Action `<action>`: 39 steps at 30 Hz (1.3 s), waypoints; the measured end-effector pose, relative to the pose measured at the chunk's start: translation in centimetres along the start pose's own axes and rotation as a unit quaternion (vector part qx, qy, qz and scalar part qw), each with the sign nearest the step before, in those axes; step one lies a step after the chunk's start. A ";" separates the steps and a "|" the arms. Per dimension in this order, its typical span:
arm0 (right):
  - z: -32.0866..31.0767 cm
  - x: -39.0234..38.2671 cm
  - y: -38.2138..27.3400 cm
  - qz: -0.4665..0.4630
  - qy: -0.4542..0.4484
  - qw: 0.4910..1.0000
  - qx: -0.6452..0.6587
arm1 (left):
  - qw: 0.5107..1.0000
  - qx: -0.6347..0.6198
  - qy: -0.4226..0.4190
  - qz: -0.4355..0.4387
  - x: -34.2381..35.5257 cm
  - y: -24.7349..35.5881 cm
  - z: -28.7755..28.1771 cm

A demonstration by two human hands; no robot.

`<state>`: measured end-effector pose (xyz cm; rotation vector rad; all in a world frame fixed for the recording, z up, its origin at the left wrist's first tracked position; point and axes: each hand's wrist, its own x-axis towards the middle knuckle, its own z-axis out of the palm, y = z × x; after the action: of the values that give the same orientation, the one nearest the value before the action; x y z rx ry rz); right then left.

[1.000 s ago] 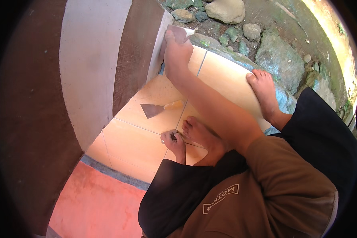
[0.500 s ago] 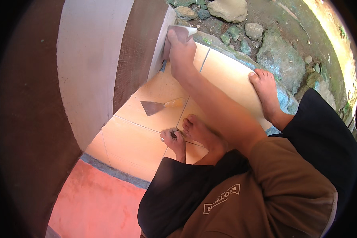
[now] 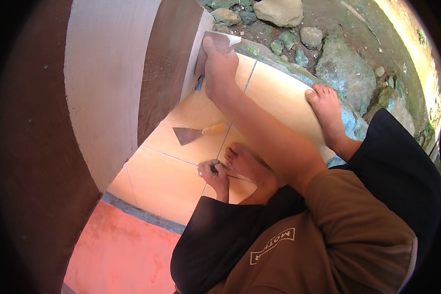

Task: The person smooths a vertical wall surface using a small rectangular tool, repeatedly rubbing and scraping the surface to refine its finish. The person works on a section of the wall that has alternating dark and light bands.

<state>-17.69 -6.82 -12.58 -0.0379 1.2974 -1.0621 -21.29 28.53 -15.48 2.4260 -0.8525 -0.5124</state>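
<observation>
Right hand (image 3: 219, 66) reached far forward to the top centre of the frame, fingers clamped on a pale, flat tile piece (image 3: 221, 40) held against the foot of the wall (image 3: 166, 73). Left hand (image 3: 213, 171), low at centre, was closed around a small thin tool, too small to identify, its tip down on the joint between floor tiles (image 3: 157, 176). A putty knife (image 3: 197, 133) with a light handle lay flat on the orange-tan tiles between the two hands, apart from both. One bare foot (image 3: 245, 164) rested just beside the left hand; the other foot (image 3: 326, 110) stood at the tiled edge toward the right. Grey rocks (image 3: 345, 68) and soil lay beyond that edge, upper right. Red floor (image 3: 117, 245) at lower left.
</observation>
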 end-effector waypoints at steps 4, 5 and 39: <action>-0.4 0.5 -0.4 -0.018 -0.037 0.999 -0.021 | 1.000 -0.008 -0.008 -0.017 0.0 0.2 -0.1; -0.1 0.6 -0.7 0.000 -0.020 1.000 -0.012 | 1.000 -0.002 -0.009 -0.015 0.0 0.2 -0.1; -15.2 -8.2 5.7 -0.466 -0.483 0.339 -0.659 | 0.989 0.027 -0.016 -0.144 14.9 2.2 -4.1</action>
<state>-25.24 9.55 -14.73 -2.5333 0.4706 -0.2269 -9.38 18.62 -13.52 2.6130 -0.5338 -0.6426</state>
